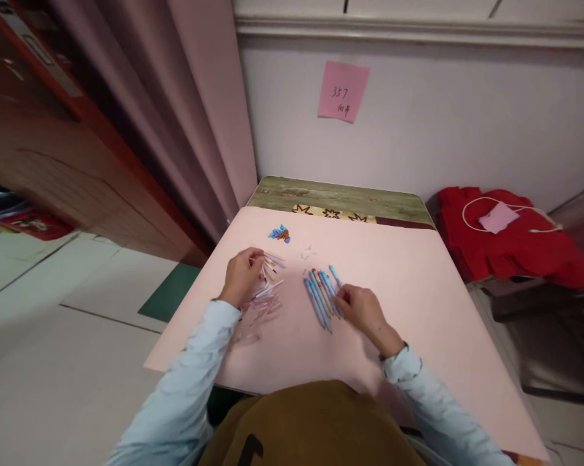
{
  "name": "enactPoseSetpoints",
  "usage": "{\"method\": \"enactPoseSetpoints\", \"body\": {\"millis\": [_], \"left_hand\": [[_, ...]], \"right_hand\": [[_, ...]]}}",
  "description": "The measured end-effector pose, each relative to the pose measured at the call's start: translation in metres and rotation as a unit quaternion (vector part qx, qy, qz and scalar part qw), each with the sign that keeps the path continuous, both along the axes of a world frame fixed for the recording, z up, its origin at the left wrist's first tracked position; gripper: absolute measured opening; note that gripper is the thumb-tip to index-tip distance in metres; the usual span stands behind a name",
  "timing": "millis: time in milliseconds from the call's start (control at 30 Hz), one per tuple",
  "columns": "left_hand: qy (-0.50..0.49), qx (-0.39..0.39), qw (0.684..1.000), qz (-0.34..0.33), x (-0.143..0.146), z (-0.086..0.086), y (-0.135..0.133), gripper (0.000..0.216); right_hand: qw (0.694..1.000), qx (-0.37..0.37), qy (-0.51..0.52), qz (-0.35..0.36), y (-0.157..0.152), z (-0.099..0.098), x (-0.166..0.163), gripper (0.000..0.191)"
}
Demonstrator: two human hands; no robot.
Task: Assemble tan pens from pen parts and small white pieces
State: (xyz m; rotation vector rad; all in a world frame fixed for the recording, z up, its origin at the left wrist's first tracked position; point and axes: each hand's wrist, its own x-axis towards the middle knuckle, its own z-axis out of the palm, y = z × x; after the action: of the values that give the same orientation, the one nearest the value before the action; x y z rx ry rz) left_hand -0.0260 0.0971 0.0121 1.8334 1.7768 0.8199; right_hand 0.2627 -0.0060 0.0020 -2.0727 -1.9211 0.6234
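Note:
My right hand point(362, 307) is closed, its thumb and fingers pinching the lower part of a light-blue pen point(335, 274). Just left of it lies a row of blue and orange pens point(315, 296), side by side and pointing toward me. My left hand point(243, 272) is bent in a pinch over a small group of slim pale pen parts point(273, 262); whatever its fingertips hold is hidden. Below that hand, a heap of clear, pinkish tubes point(262, 309) spreads over the paper. Small blue and brown pieces point(279, 233) form a pile farther back.
Pale pink paper point(398, 259) covers most of the table, with the green tabletop point(359, 193) showing behind. Tiny white bits point(308, 253) lie mid-table. To the right, red cloth point(515, 249) bears a white cord and pink paper. A curtain point(199, 97) hangs at left.

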Motion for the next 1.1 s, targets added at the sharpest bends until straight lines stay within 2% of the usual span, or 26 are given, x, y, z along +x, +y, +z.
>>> {"method": "enactPoseSetpoints", "body": {"millis": [67, 133, 233, 367, 567, 667, 767, 800, 867, 900, 933, 967, 1033, 1100], "left_hand": [[-0.101, -0.069, 0.991, -0.047, 0.023, -0.002, -0.023, 0.027], [-0.165, -0.138, 0.974, -0.066, 0.043, -0.004, -0.041, 0.024], [-0.211, -0.188, 0.958, -0.049, 0.057, -0.004, -0.055, 0.024], [-0.264, -0.215, 0.940, -0.025, 0.056, 0.000, -0.065, 0.028], [-0.262, -0.261, 0.928, -0.045, 0.068, -0.004, -0.079, 0.024], [-0.244, -0.275, 0.929, -0.032, 0.076, -0.005, -0.081, 0.023], [-0.291, -0.264, 0.919, -0.031, 0.081, -0.001, -0.083, 0.028], [-0.331, -0.262, 0.905, -0.050, 0.082, 0.002, -0.084, 0.030], [-0.428, -0.268, 0.856, -0.106, 0.084, 0.009, -0.084, 0.035], [-0.473, -0.274, 0.828, -0.128, 0.085, 0.012, -0.083, 0.036], [-0.509, -0.279, 0.802, -0.140, 0.085, 0.014, -0.082, 0.035], [-0.536, -0.281, 0.784, -0.141, 0.086, 0.016, -0.080, 0.034], [-0.573, -0.276, 0.761, -0.129, 0.087, 0.017, -0.076, 0.030], [-0.598, -0.266, 0.747, -0.119, 0.087, 0.016, -0.073, 0.026]], "right_hand": [[1.000, -0.004, -0.025, 0.009, -0.016, -0.004, -0.017, 0.023], [0.998, -0.011, -0.049, 0.044, -0.024, -0.005, -0.035, 0.027], [0.992, -0.041, -0.095, 0.067, -0.024, -0.002, -0.053, 0.029], [0.988, -0.054, -0.123, 0.075, -0.022, -0.001, -0.056, 0.017], [0.990, -0.042, -0.121, 0.054, -0.025, -0.005, -0.061, 0.021], [0.992, -0.029, -0.115, 0.040, -0.025, 0.002, -0.059, 0.022], [0.999, 0.006, -0.052, 0.001, -0.025, 0.014, -0.047, 0.016], [1.000, 0.015, -0.003, -0.009, -0.025, 0.018, -0.043, 0.014], [0.988, -0.006, 0.155, -0.009, -0.023, 0.024, -0.036, 0.012], [0.965, -0.041, 0.257, 0.000, -0.021, 0.025, -0.034, 0.012], [0.928, -0.085, 0.364, 0.010, -0.019, 0.026, -0.033, 0.013], [0.876, -0.131, 0.465, 0.018, -0.017, 0.026, -0.032, 0.015], [0.751, -0.216, 0.623, 0.026, -0.011, 0.025, -0.034, 0.024], [0.644, -0.283, 0.710, 0.036, -0.006, 0.022, -0.037, 0.033]]}}
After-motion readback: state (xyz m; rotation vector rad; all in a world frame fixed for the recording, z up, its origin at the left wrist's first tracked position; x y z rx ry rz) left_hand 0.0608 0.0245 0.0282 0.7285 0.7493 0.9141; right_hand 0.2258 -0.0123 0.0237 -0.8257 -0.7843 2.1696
